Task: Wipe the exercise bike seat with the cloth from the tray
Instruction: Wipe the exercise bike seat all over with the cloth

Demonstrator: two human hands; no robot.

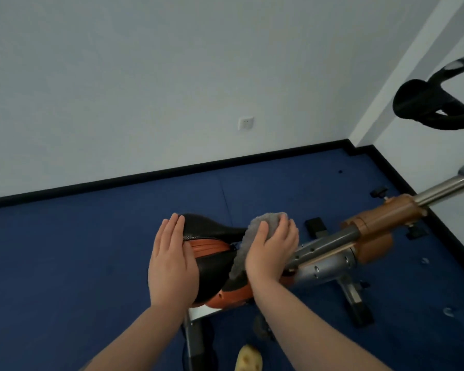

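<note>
The black and orange exercise bike seat sits low in the middle of the view. My left hand lies flat against the seat's wide rear end, fingers together and pointing up. My right hand presses a grey fluffy cloth onto the narrow front end of the seat. Folds of the cloth hang down the seat's side below that hand. No tray is in view.
The bike's silver and brown frame tube runs up to the right, toward black handlebars. Its base legs stand on blue floor mats. A yellow object lies at the bottom edge. White walls close the far side and right.
</note>
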